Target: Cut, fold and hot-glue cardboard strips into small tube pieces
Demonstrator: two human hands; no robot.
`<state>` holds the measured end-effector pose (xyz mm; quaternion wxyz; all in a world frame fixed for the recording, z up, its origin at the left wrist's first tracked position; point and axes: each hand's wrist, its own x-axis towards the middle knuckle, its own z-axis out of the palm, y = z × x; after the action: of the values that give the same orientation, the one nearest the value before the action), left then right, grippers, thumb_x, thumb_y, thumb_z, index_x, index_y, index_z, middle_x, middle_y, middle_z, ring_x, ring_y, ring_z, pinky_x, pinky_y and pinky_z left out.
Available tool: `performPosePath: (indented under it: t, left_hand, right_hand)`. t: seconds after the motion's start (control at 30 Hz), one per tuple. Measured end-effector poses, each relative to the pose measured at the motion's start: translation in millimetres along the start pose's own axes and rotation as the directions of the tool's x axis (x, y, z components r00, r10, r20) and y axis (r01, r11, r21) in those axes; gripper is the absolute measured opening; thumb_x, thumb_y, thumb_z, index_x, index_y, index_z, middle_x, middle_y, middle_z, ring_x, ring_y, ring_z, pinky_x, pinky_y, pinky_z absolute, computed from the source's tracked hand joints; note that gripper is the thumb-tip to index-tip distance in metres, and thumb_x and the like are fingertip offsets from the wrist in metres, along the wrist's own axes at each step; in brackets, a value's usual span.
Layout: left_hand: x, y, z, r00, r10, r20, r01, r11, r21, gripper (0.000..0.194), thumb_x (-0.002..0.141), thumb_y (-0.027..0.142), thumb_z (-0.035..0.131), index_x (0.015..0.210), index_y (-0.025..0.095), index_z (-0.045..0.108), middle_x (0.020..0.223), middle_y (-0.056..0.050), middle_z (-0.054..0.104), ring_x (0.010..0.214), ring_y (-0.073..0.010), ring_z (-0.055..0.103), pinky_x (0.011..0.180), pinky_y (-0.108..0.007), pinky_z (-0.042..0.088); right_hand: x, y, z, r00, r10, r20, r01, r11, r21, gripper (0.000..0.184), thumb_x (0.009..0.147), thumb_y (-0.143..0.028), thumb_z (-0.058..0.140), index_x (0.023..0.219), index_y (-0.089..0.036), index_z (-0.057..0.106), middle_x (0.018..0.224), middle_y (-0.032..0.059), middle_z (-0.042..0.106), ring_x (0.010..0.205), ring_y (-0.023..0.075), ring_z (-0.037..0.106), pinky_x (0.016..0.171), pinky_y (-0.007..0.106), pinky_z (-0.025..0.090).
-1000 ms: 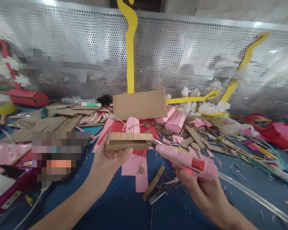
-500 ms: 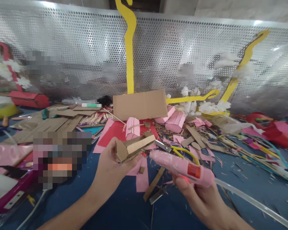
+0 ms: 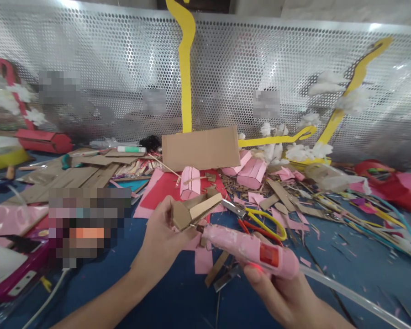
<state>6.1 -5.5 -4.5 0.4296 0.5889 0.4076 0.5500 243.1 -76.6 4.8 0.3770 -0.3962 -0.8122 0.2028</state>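
Note:
My left hand grips a small folded cardboard box by its left end, tilted above the work surface. In my right hand is a pink hot glue gun, a red light glowing near my thumb and a clear glue stick sticking out of its back. The gun's nozzle is at the near edge of the box; whether it touches cannot be told. Just behind the gun lie scissors with yellow and red handles. A pink box-shaped piece sits on red paper beyond the cardboard box.
A large cardboard block with a tall yellow strip stands behind. Flat cardboard and a purple device lie left. Paper scraps and tangled sticks spread right. A perforated metal panel closes the back.
The glue gun has moved left, bringing its nozzle to the cardboard box. The box has turned slightly and shifted a little right in my left hand. More of the scissors' handles show.

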Motion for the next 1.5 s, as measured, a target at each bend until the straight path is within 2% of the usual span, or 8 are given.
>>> performPosePath:
  t: [0.23,0.43,0.57,0.73,0.9,1.2,1.33,1.5]
  left_hand:
    - [0.7,2.7,0.9,1.0,0.024,0.02,-0.023,0.999,-0.037,0.031,0.07,0.01,0.074,0.078,0.024,0.047,0.068,0.008,0.056,0.064,-0.013,0.054,0.06,-0.023,0.043]
    - [0.9,1.5,0.0,0.999,-0.003,0.033,0.004,1.0,-0.025,0.031,0.07,0.01,0.071,0.079,0.024,0.045,0.079,0.004,0.065,0.074,-0.0156,0.058,0.067,-0.026,0.046]
    - [2.1,-0.5,-0.7,1.0,0.001,0.008,-0.001,1.0,-0.002,0.033,0.07,0.011,0.072,0.077,0.024,0.042,0.07,0.008,0.057,0.065,-0.0134,0.052,0.061,-0.024,0.04]
    - [1.7,1.7,-1.5,1.0,-0.011,-0.01,0.011,0.999,0.03,0.033,0.071,0.017,0.074,0.076,0.024,0.042,0.067,0.008,0.054,0.064,-0.0137,0.052,0.06,-0.025,0.041]
    - [1.7,2.8,0.0,0.999,-0.039,-0.006,0.039,0.999,0.005,0.034,0.069,0.018,0.074,0.077,0.025,0.041,0.071,0.006,0.059,0.068,-0.0158,0.055,0.063,-0.027,0.044]
    - [1.6,2.2,-0.6,1.0,-0.011,-0.001,0.011,1.0,0.008,0.033,0.071,0.018,0.076,0.078,0.024,0.044,0.074,0.005,0.061,0.069,-0.0155,0.055,0.064,-0.026,0.044]
    - [1.8,1.5,-1.8,1.0,-0.029,-0.011,0.029,0.999,0.036,0.034,0.071,0.018,0.075,0.078,0.024,0.042,0.072,0.005,0.061,0.068,-0.0162,0.056,0.063,-0.026,0.043]
    - [0.5,1.5,-3.4,0.999,-0.032,-0.021,0.034,0.997,0.067,0.034,0.072,0.016,0.075,0.078,0.024,0.042,0.073,0.005,0.063,0.069,-0.0162,0.057,0.063,-0.027,0.044]
  right_hand:
    - [0.5,-1.1,0.0,0.999,-0.024,-0.021,0.023,0.999,-0.047,0.021,0.106,-0.033,0.051,0.088,-0.023,0.053,0.075,-0.0042,0.053,0.058,0.0102,0.046,0.055,0.021,0.043]
    - [4.0,-2.5,1.2,0.999,-0.021,-0.026,0.02,0.999,-0.045,0.026,0.107,-0.034,0.048,0.084,-0.023,0.054,0.075,-0.0023,0.057,0.059,0.011,0.049,0.055,0.021,0.044]
    - [3.6,-1.8,0.2,0.999,-0.006,-0.053,0.0,0.994,-0.111,0.03,0.107,-0.036,0.048,0.081,-0.022,0.055,0.072,-0.0014,0.058,0.056,0.0116,0.05,0.054,0.023,0.044]
    - [3.0,-1.8,-1.1,0.998,-0.024,-0.049,0.016,0.988,-0.156,0.032,0.107,-0.035,0.047,0.081,-0.021,0.058,0.069,-0.0008,0.06,0.058,0.0124,0.053,0.056,0.023,0.045]
    - [2.6,-2.8,1.4,0.994,-0.037,-0.102,0.021,0.987,-0.16,0.035,0.107,-0.038,0.049,0.077,-0.021,0.057,0.067,-0.0019,0.057,0.053,0.0113,0.048,0.051,0.022,0.043]
    - [2.1,-1.4,1.0,0.998,-0.027,-0.06,0.017,0.988,-0.154,0.033,0.107,-0.036,0.047,0.081,-0.021,0.059,0.069,0.0004,0.061,0.057,0.0131,0.054,0.055,0.024,0.046]
    - [3.3,-2.4,0.5,0.995,-0.023,-0.095,0.005,0.982,-0.186,0.035,0.107,-0.037,0.048,0.076,-0.021,0.057,0.069,0.0002,0.061,0.057,0.013,0.052,0.054,0.023,0.044]
    - [6.2,-3.9,0.5,0.993,-0.044,-0.108,0.029,0.991,-0.132,0.033,0.105,-0.033,0.051,0.074,-0.022,0.054,0.063,-0.0041,0.05,0.052,0.0104,0.042,0.049,0.021,0.039]
